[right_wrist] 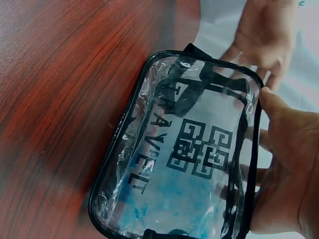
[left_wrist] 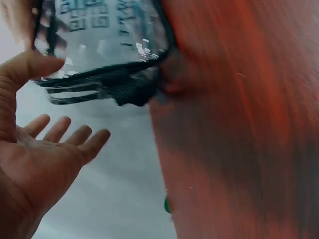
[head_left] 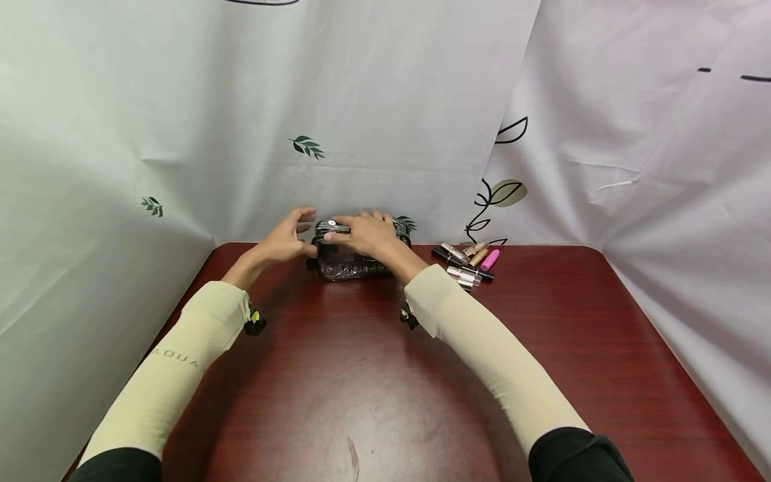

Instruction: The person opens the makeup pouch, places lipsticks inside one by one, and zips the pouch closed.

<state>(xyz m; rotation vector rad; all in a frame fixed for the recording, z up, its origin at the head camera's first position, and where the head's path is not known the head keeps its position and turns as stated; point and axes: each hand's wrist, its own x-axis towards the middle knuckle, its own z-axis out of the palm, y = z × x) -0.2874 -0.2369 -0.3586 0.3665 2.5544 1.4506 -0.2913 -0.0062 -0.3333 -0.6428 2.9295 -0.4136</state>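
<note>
A clear zip pouch (head_left: 355,264) with black piping stands upright at the back of the table. Bold lettering and a square maze-like emblem are printed on its transparent face (right_wrist: 199,149). My right hand (head_left: 370,235) grips it along the top edge; in the right wrist view, the thumb of that hand (right_wrist: 286,164) is near a corner and fingers show through the plastic. Off the pouch's left end, my left hand (head_left: 286,239) has its fingers spread. In the left wrist view, the left palm (left_wrist: 40,169) faces a black side strap (left_wrist: 124,89); whether the thumb touches the pouch, I cannot tell.
Several lipstick-like cosmetic tubes (head_left: 464,273), one of them pink (head_left: 490,260), lie in a heap to the right of the pouch. White printed cloth (head_left: 391,100) hangs behind and beside the dark red wooden table (head_left: 361,402).
</note>
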